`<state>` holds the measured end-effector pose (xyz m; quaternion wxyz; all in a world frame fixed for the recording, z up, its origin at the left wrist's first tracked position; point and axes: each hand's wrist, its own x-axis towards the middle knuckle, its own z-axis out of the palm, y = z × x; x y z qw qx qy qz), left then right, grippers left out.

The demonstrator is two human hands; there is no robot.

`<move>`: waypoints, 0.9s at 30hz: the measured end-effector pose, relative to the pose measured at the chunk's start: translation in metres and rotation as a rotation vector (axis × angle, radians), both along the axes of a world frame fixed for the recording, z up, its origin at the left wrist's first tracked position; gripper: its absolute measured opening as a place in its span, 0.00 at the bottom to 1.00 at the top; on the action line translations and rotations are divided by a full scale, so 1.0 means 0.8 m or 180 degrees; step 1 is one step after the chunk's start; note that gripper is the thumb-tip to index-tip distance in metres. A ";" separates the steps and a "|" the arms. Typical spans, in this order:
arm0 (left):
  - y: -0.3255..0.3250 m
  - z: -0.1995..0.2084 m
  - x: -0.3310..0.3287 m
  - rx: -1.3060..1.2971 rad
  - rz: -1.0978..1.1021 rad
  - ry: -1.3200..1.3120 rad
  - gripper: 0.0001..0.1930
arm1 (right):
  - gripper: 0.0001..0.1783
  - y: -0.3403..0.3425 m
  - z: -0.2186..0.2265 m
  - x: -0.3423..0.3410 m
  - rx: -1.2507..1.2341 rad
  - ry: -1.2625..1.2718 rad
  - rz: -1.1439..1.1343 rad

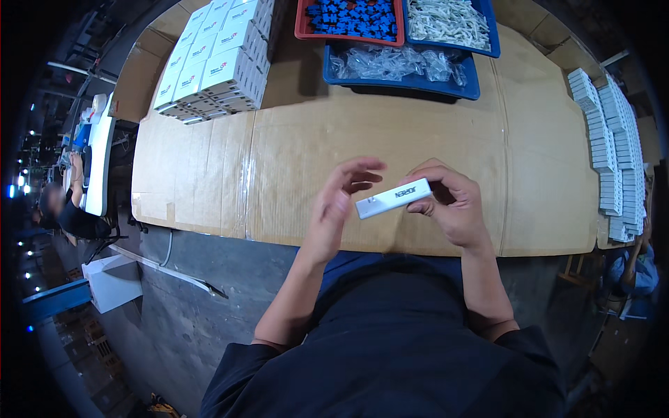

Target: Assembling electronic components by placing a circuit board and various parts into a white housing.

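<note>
A small white box (pixel 380 203) with dark print on its narrow side is held above the cardboard-covered table, slightly tilted. My right hand (pixel 456 205) grips its right end between thumb and fingers. Close to the box's left end is my left hand (pixel 336 205), its fingers apart and curved, with nothing visible in them. A narrow gap seems to lie between that hand and the box. The fingertips of my left hand are a little blurred.
Stacked white boxes (pixel 216 59) stand at the back left. Behind my hands sit a red tray (pixel 348 36) of blue pieces, a blue tray (pixel 496 42) of white pieces and another blue tray (pixel 404 88) of clear plastic parts. Pale boxes (pixel 606 153) line the right side. Two people are visible farther off.
</note>
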<state>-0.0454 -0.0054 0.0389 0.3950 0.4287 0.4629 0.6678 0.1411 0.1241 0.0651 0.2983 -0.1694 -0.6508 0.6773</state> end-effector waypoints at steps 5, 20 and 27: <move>-0.002 -0.023 -0.011 -0.1428 -0.1370 -0.1849 0.40 | 0.22 0.017 -0.008 0.006 -0.0062 0.0486 0.0274; 0.016 -0.041 0.053 -0.0977 0.0604 -0.0016 0.21 | 0.50 -0.026 -0.038 -0.021 0.0572 -0.1543 -0.0856; 0.014 -0.049 0.072 -0.0463 0.0163 0.0811 0.24 | 0.36 0.007 -0.034 -0.002 0.0796 -0.0110 -0.1098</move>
